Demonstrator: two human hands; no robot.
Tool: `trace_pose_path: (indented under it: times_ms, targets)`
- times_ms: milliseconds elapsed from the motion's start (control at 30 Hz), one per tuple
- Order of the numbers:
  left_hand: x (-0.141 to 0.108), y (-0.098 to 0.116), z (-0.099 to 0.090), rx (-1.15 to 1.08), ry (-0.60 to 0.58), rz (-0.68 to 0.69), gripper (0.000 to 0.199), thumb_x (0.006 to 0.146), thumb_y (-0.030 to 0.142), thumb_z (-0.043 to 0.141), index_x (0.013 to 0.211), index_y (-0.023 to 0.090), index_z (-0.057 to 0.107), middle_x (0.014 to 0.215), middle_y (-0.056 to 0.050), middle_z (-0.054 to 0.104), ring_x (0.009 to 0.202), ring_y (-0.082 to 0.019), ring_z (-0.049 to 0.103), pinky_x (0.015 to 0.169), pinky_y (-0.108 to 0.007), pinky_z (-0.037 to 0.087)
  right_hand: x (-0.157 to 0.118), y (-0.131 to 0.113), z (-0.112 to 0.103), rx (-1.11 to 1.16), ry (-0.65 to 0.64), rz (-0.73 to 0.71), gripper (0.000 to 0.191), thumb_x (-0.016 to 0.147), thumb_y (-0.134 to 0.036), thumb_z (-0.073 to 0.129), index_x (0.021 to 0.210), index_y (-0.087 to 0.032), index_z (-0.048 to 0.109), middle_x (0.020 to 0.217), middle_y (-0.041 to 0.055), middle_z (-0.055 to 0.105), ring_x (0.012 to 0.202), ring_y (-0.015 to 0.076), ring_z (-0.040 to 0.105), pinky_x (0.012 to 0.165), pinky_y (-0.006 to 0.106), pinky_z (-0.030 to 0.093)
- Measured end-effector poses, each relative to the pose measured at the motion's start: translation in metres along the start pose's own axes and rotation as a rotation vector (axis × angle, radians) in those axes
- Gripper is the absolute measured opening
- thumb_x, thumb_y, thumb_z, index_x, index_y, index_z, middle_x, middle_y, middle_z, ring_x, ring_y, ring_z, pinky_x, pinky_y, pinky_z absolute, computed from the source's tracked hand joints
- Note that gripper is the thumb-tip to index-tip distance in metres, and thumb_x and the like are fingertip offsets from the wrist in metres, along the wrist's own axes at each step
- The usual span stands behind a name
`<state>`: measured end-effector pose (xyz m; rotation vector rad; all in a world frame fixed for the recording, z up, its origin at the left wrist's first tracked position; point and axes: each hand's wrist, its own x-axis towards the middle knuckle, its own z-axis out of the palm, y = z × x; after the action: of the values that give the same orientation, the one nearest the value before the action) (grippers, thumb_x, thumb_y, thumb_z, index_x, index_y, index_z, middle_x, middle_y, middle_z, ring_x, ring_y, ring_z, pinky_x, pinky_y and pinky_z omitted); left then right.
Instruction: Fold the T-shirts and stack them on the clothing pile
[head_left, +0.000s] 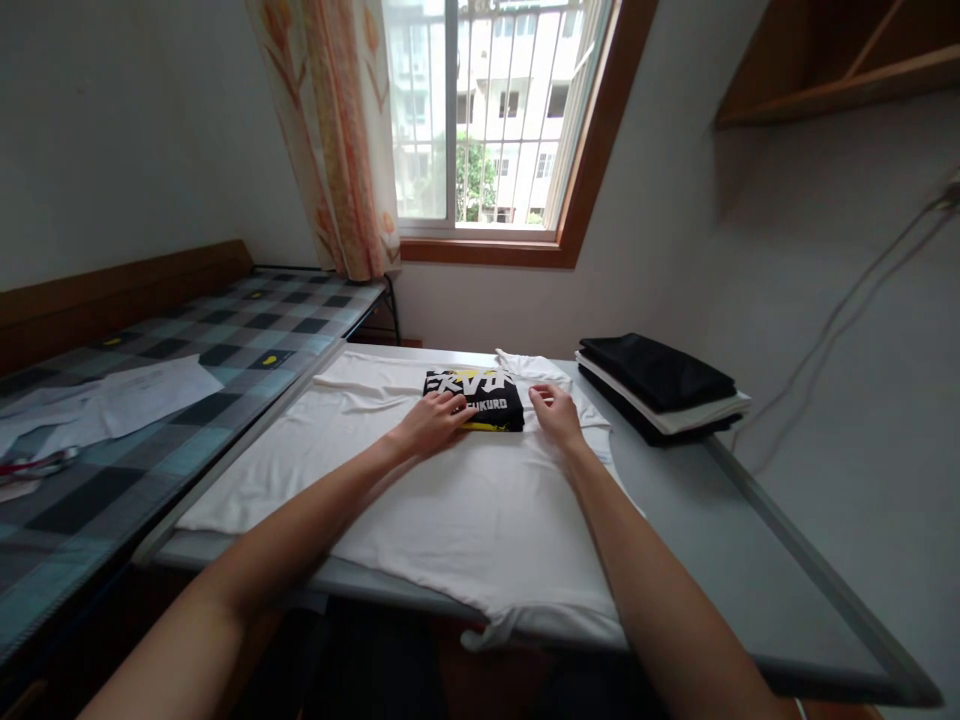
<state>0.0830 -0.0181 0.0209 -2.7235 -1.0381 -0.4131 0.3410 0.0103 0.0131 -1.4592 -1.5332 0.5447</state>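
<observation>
The black lettered panel (498, 407) lies on the white shirt (450, 515). The left hand (430, 424) rests on its left end, pinching or not I can't tell; the right hand (556, 412), half-open, curls just beside it.

Bedrm in a home: checked bed (247, 345) on L, table (787, 590) right alongside w/ a pile of folded clothes (656, 375), flowered curtain (349, 140) at a barred window (451, 120), bldg (517, 55) & tree (474, 175) outside, wooden shelf (847, 98) up on R wall (862, 420).

left hand (433, 422) on black lettered cloth (496, 408); right hand (556, 412) beside; white shirt (457, 520) beneath.
</observation>
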Motion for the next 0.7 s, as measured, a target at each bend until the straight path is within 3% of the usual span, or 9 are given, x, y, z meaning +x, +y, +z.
trace_pose_path:
  times_ms: [133,267,433,567,700]
  targets:
    - [-0.017,-0.014,-0.003,-0.123,0.081,-0.122,0.031,0.093,0.042,0.054,0.112,0.021,0.066,0.108,-0.010,0.063,0.096,-0.022,0.058,0.089,-0.035,0.044,-0.009,-0.004,0.008,-0.127,-0.130,0.005,0.029,0.085,-0.040,0.054,0.086,-0.015,0.068,0.083,0.0095,0.072,0.073,0.0186,0.065,0.069,0.028,0.048]
    - [-0.025,-0.030,-0.011,-0.219,0.119,-0.277,0.027,0.090,0.044,0.057,0.097,0.021,0.069,0.098,-0.007,0.062,0.086,-0.019,0.060,0.078,-0.030,0.047,-0.014,-0.007,0.012,-0.180,-0.158,0.025,0.029,0.083,-0.043,0.058,0.080,-0.015,0.067,0.078,0.0085,0.070,0.072,0.0184,0.064,0.066,0.027,0.045]
    - [-0.033,-0.034,-0.014,-0.295,0.051,-0.236,0.026,0.081,0.038,0.068,0.102,0.022,0.068,0.102,-0.005,0.062,0.080,-0.016,0.060,0.075,-0.028,0.047,-0.014,-0.009,0.012,-0.156,-0.138,-0.009,0.032,0.077,-0.049,0.061,0.067,-0.018,0.059,0.067,0.0035,0.063,0.064,0.0165,0.057,0.060,0.026,0.040]
    - [-0.033,-0.033,-0.014,-0.315,0.049,-0.214,0.022,0.080,0.024,0.062,0.101,0.022,0.068,0.104,-0.004,0.062,0.078,-0.014,0.060,0.074,-0.027,0.047,-0.012,-0.011,0.012,-0.176,-0.154,-0.006,0.039,0.079,-0.048,0.055,0.052,-0.021,0.046,0.052,-0.0014,0.049,0.054,0.0135,0.046,0.054,0.026,0.032]
    - [-0.033,-0.038,-0.015,-0.322,0.098,-0.184,0.020,0.076,0.012,0.057,0.090,0.020,0.068,0.099,-0.004,0.062,0.080,-0.014,0.060,0.073,-0.025,0.046,-0.011,-0.013,0.010,-0.083,-0.149,-0.014,0.037,0.077,-0.042,0.051,0.049,-0.022,0.041,0.048,-0.0041,0.040,0.051,0.0116,0.039,0.051,0.025,0.028]
